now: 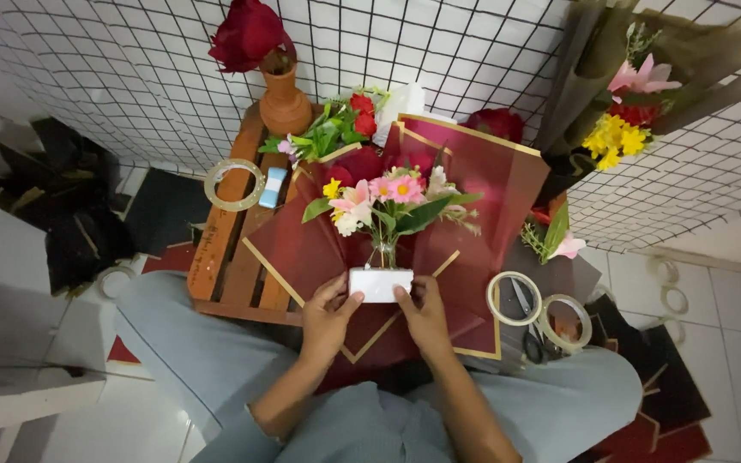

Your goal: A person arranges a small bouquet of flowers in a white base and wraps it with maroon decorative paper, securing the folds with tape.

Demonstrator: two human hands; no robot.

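A small white block (380,284) was gripped by the left hand (328,315) and the right hand (426,315). Pink and yellow flowers (385,199) were stuck up from it, over dark red paper (302,249).

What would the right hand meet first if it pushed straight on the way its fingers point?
The right hand points up-left at the white block it already touches; beyond that come the flower stems, though depth is unclear.

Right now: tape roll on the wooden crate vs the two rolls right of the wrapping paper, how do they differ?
The crate tape roll lies alone on the wooden crate, beside a small pale blue object. The two right-hand tape rolls lie side by side, touching, over dark paper with scissors showing through and beneath them. All three are flat, clear, ring-shaped rolls.
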